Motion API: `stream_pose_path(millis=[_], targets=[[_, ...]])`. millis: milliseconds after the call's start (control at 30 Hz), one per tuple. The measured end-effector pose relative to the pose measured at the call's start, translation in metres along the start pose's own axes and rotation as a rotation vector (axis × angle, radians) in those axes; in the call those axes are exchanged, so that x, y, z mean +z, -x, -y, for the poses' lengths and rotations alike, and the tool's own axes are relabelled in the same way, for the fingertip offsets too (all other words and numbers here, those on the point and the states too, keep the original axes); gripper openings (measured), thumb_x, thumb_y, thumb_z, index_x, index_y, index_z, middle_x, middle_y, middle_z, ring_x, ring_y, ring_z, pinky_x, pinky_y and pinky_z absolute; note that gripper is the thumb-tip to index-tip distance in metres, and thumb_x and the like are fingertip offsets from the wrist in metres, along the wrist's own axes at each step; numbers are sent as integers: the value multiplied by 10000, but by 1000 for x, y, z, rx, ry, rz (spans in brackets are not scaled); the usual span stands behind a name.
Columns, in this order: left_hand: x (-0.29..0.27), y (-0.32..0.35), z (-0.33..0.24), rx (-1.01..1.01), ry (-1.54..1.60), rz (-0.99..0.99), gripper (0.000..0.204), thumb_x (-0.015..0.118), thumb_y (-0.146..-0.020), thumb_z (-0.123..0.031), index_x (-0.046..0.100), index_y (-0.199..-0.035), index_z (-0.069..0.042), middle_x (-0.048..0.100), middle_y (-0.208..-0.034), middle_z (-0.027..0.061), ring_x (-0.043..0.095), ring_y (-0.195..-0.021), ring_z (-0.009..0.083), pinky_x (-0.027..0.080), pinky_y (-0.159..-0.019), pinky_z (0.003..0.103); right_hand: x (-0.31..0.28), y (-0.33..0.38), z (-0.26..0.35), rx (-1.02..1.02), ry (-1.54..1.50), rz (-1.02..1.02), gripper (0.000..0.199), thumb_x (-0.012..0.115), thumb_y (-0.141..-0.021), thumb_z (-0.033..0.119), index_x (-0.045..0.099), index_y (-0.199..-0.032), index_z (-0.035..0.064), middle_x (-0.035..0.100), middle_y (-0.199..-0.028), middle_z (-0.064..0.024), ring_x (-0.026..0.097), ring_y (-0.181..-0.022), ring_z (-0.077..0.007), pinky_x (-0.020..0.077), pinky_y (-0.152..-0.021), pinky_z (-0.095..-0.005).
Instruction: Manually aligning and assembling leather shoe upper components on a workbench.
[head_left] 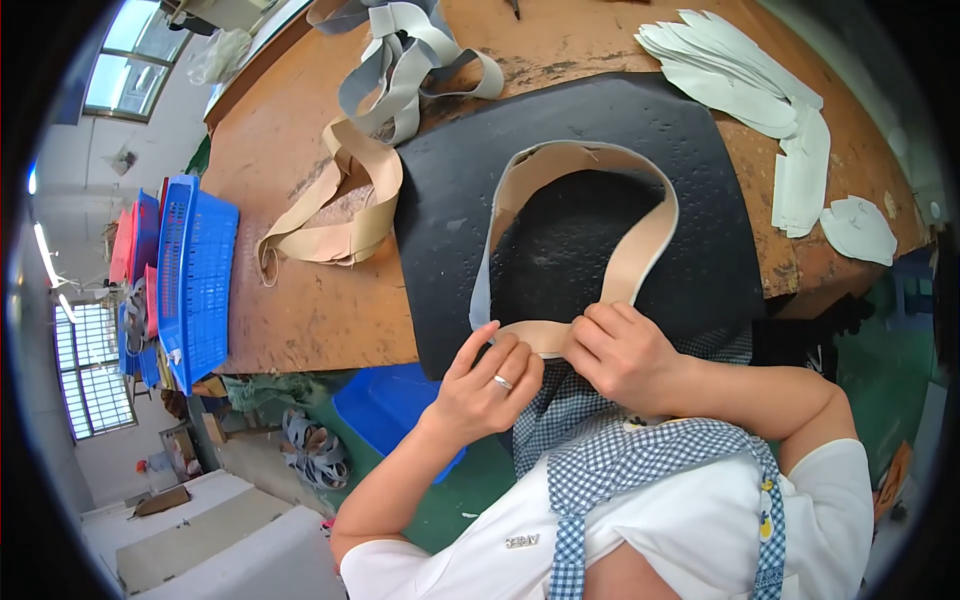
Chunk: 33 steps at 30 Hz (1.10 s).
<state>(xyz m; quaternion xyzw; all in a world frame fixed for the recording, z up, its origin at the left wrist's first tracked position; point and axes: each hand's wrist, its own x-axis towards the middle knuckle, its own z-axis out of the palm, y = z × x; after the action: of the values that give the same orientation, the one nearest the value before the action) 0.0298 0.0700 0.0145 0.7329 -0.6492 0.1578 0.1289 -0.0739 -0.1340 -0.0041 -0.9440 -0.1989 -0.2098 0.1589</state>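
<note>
The looped band [640,250], tan on its inner face and pale grey outside, stands on edge over the black mat [440,220], its near end at the mat's near edge. At that near edge, the left hand [490,385], a ring on one finger, pinches the loop's near left bend between thumb and fingers, the other fingers curled in. The right hand [622,358] is just beside it, along the same edge of the mat; its bent fingers close over the band, though its thumb is hidden, so its exact grip cannot be told. A short tan stretch runs between the hands. Left of the mat lie tan strips [345,240]; off its far left corner, grey and white strips [405,75]; off its far right corner, stacked white pieces [725,75].
</note>
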Motion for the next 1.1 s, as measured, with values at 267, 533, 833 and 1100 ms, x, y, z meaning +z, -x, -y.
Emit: stream_pose_path(millis=[267, 533, 833, 1100], targets=[[12, -11, -5, 19, 38, -53, 150, 688, -749, -60, 686, -899, -60, 656, -974, 37, 670, -940, 191, 491, -943, 414, 8, 5, -4, -57, 39, -115, 308, 653, -677, 112, 699, -945, -32, 646, -896, -91, 651, -895, -219, 549, -734, -299], [18, 0, -7, -6, 29, -78, 214, 720, -732, -41, 724, -944, -10, 656, -1111, 82, 635, -1051, 230, 494, -856, 385, 18, -4, 1, 180, -29, -172, 156, 685, -678, 114, 673, -808, 29, 572, -759, -51, 599, -734, -185, 496, -601, -254], [13, 14, -9, -109, 76, -61, 218, 682, -805, -73, 706, -1012, -7, 635, -1197, 96, 655, -1047, 229, 480, -878, 349, 22, 3, -3, 174, -81, -284, 258, 763, -698, 97, 730, -947, 37, 633, -823, -49, 631, -764, -198, 544, -632, -294], [4, 12, -1, 40, -160, 53, 272, 618, -784, -79, 708, -1034, -20, 651, -996, 64, 642, -874, 170, 500, -790, 315, 21, 13, 2, 69, 97, -79, 532, 770, -744, 286, 693, -1232, 90, 600, -1060, -31, 565, -969, -174, 478, -766, -302]])
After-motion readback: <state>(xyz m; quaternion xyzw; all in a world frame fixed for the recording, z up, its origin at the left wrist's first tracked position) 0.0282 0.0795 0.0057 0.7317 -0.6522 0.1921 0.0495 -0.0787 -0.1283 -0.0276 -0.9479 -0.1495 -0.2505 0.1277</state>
